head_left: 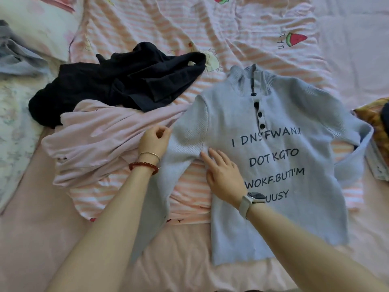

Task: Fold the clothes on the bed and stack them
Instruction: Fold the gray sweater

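The sweater [273, 165] lies flat and face up on the bed [189, 270], not yet folded, while the black garment [117, 85] and the pink one [94, 140], both left of the sweater, are still crumpled, so nearly all the task seems left. The sweater's long axis runs collar-away, hem toward the person. The left hand [154, 140] pinches its sleeve; the right hand [224, 173] presses flat on its chest, fingers straight.

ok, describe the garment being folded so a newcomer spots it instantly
On the striped sheet, look right of centre: a pale blue knit sweater lies flat, front up. Unlike the crumpled black garment and pink garment to its left, it has dark buttons and printed black lettering.
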A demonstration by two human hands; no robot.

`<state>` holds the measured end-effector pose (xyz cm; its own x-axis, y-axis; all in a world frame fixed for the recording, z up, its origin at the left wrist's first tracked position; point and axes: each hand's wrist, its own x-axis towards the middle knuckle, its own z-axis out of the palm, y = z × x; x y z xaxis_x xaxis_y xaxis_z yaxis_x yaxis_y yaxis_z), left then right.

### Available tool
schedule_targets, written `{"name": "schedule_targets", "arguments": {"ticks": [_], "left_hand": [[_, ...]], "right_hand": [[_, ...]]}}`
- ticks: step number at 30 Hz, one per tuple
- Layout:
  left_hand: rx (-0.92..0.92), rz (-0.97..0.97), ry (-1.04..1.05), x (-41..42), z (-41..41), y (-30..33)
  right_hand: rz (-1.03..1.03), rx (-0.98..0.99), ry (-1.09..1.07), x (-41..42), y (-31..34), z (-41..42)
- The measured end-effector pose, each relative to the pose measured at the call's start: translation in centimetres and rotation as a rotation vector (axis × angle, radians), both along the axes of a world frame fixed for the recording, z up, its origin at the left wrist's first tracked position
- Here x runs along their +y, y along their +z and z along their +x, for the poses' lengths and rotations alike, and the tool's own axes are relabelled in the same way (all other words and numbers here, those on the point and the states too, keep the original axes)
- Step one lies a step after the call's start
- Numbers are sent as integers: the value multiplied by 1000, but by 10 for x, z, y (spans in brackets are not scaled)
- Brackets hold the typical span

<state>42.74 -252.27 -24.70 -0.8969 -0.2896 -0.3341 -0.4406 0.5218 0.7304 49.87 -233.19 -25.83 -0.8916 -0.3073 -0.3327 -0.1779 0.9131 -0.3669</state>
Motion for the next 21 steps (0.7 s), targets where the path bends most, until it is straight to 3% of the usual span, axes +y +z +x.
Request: {"name": "schedule_targets", "arguments": {"ticks": [2,6,10,12,15,17,19,21], "left_hand": [[-134,45,-56,-10,6,-11],[-155,162,-36,-27,37,-15],[-465,231,-182,-41,80,-18],[-430,183,-185,-51,90,-15],[-350,21,-162,-75,96,-7],[-436,55,-222,-88,106,-3],[-567,37,-316,-95,123,-2],[-579,-43,-326,-98,142,0]], "right_hand": [[69,-60,6,-4,-3,-4],[23,126,73,-13,1,-4],[186,-28,255,-16,-8,-4],[198,-69,247,-16,-10,-7],[136,-62,185,-22,-4,-7],[56,8,107,-27,2,1],[-108,69,27,-33,9,18],[-344,-26,-79,-43,16,42]]}}
